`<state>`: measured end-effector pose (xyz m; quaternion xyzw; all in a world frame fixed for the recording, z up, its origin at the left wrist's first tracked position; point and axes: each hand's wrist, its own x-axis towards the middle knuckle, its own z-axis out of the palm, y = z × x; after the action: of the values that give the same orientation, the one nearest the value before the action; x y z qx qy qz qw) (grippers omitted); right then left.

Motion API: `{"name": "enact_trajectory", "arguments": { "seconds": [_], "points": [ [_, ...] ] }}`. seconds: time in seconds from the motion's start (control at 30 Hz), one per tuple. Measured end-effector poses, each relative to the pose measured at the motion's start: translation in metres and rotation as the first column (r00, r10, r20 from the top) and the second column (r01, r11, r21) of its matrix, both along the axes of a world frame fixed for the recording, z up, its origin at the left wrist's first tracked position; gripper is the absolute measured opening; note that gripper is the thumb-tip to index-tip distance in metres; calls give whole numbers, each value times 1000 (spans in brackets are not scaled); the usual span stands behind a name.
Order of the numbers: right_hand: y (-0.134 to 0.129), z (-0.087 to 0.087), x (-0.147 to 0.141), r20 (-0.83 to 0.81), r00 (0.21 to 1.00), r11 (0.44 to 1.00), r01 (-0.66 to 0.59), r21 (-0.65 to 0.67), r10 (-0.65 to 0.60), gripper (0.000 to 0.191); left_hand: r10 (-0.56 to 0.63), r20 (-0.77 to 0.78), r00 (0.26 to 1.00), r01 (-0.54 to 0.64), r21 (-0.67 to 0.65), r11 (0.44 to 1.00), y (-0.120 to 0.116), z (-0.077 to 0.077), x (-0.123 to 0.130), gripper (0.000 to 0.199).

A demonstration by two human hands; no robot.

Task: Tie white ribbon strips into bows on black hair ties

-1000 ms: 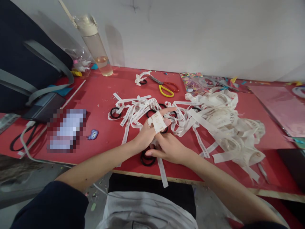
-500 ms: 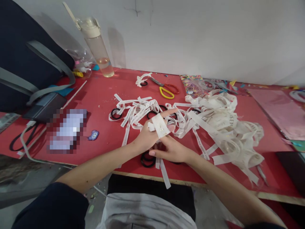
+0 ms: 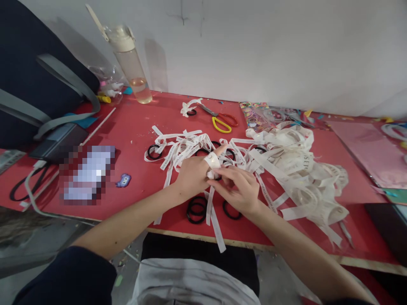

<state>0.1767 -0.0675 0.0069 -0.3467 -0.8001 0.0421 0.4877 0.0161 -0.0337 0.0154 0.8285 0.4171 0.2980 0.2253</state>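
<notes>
Hands brought together over red table [image 3: 171,106]. White ribbon [image 3: 212,160] wrapped around fingers of left hand [image 3: 193,176], pinched by fingertips of right hand [image 3: 240,188]. Whether left fingers are closed cannot be told. Two ribbon ends [image 3: 217,228] seen below hands, one draped past front table edge. Black rings [image 3: 195,220] laid beside them. Printed ribbons [image 3: 187,152] tangled just beyond hands; ribbon pile [image 3: 295,156] heaped to right. Scissors [image 3: 215,114] placed farther back.

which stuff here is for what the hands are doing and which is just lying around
Likely in the work:
- white ribbon on the left hand
- black rings
- ribbon pile
- scissors, perhaps

Probably just there:
- bottle
- dark bag
- blue charm
</notes>
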Motion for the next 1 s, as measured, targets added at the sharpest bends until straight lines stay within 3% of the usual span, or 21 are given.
{"name": "enact_trajectory", "arguments": {
  "seconds": [0.13,0.3,0.37,0.5,0.63,0.8,0.9,1.0],
  "points": [
    [0,-2,-1,20,1000,1000,23,-1,-23,4,9,-200,980,5,71,997,-3,0,3,53],
    [-3,-3,1,-167,973,967,124,-222,-163,14,36,-202,979,-41,-21,999,-3,4,3,51],
    [-2,-3,2,-138,984,973,81,-217,-112,12,8,-168,986,-22,-78,997,-2,3,2,49],
    [2,1,1,-8,999,995,-53,-88,53,46,-24,-134,991,3,-153,988,2,1,-1,46],
    [2,2,-2,19,998,997,-62,-54,63,34,-6,-202,979,-20,-125,992,6,3,-1,52],
    [0,-3,-2,-261,965,983,-66,-170,20,17,-36,-235,971,15,-93,996,7,3,-1,53],
    [1,-3,-1,-507,851,949,-34,-314,-137,6,-80,-148,986,66,-101,993,6,-1,-1,54],
    [4,-1,1,-526,806,889,1,-457,-271,14,-131,9,991,131,-130,983,6,-3,-1,55]
  ]
}}
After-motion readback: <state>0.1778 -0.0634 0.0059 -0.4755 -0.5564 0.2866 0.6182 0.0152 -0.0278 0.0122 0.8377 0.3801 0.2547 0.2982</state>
